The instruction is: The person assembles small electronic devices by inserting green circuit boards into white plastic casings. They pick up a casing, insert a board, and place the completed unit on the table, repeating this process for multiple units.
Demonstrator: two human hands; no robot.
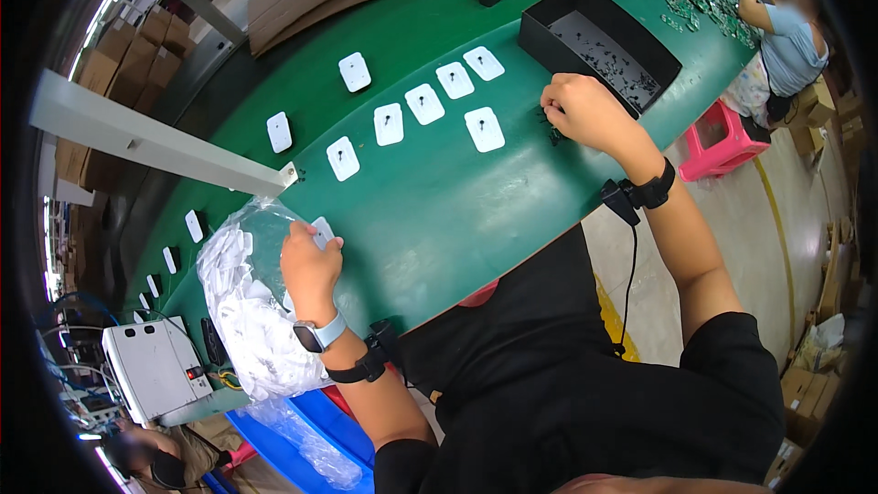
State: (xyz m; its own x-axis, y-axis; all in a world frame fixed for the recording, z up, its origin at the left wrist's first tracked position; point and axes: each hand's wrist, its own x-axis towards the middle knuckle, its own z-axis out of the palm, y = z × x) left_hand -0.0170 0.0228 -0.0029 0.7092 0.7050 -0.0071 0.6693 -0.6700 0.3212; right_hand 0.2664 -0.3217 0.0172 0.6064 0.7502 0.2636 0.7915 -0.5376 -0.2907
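My left hand (311, 265) is closed on the edge of a white rectangular plastic cover (323, 231), beside a clear bag (242, 302) full of similar white pieces. Over the green table, my right hand (585, 112) has its fingers curled together above a small pile of black parts (555, 134); what they pinch is hidden. Between my hands lie several white covers (424, 103), each with a small black part on it. One such cover (485, 130) lies nearest my right hand.
A black box (599, 41) holding small black parts stands beyond my right hand. Two white covers (355, 72) rest on the farther green strip. A white post (165, 133) rises at left, near a grey machine (157, 368). Green circuit boards (709, 9) lie far right, near a seated person.
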